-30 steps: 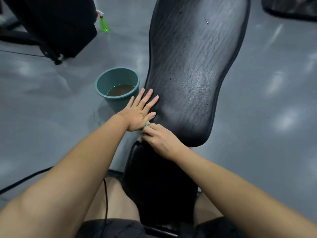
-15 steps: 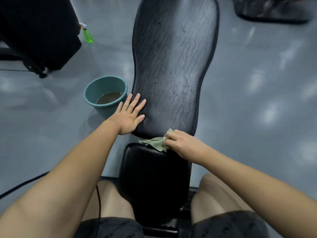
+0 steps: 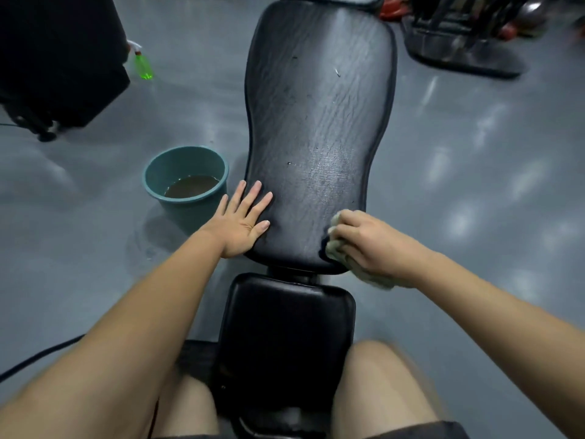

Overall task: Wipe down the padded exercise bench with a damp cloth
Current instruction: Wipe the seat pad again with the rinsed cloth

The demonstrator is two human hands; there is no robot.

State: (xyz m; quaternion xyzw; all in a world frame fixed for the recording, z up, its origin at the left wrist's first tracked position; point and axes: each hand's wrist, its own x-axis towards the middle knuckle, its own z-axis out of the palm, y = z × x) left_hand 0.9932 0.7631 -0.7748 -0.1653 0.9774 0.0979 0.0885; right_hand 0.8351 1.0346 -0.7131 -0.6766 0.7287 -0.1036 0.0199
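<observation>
The bench's long back pad (image 3: pixel 316 137) is seen running away from the person, with the smaller seat pad (image 3: pixel 285 337) just below it, between the knees. The cloth (image 3: pixel 334 248) is bunched at the back pad's near right corner, where it is gripped by the right hand (image 3: pixel 370 245), fingers curled over it and pressed against the edge. Within the last second it has been carried across the near end from the left corner to this one, so that end is judged covered. Specks farther up suggest most of the surface remains to be wiped. The left hand (image 3: pixel 243 223) is laid flat on the near left edge, fingers spread and nothing held, apparently as a brace. To the right only bare floor (image 3: pixel 474 185) is found, so a sweep along that side is unobstructed. To the left a bucket (image 3: pixel 186 213) of murky water stands just beside the pad and could be knocked. A green spray bottle (image 3: pixel 142 66) lies well apart.
</observation>
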